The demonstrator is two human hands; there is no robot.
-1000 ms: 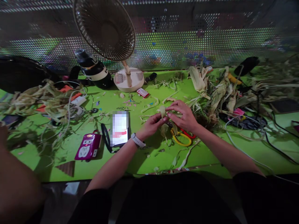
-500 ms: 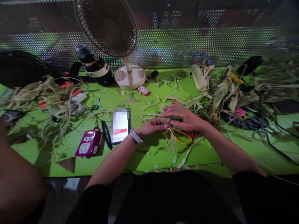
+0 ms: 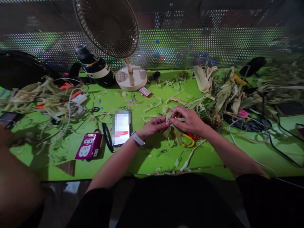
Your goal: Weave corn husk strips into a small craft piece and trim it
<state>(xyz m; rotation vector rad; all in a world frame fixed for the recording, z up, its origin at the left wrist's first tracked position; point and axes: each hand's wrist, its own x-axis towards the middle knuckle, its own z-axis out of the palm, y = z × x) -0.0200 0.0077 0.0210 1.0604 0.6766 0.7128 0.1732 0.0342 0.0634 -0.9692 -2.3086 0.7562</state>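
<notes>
My left hand (image 3: 155,126), with a pale watch strap on its wrist, pinches a piece of corn husk (image 3: 169,115). Close against it, my right hand (image 3: 186,120) also grips the husk, thumb and fingers pressed together. Pale strips of the husk hang below both hands and one pokes out past my right fingers. Just under my right hand lie yellow-handled scissors (image 3: 190,144), partly hidden, and something red (image 3: 194,136) beside them. Dry husk scraps (image 3: 190,158) lie on the green table (image 3: 147,164) nearby.
A purple socket block (image 3: 89,146) and a lit phone (image 3: 122,128) lie left of my hands. Behind stand a fan (image 3: 131,83) and a dark bottle (image 3: 99,71). Husk heaps (image 3: 223,95) and cables (image 3: 273,142) cover the right. Another person's arm (image 3: 16,177) is at far left.
My right fingers, spread before, have curled in around the husk. A husk strip now sticks out at the right hand, and the hanging strips have shifted.
</notes>
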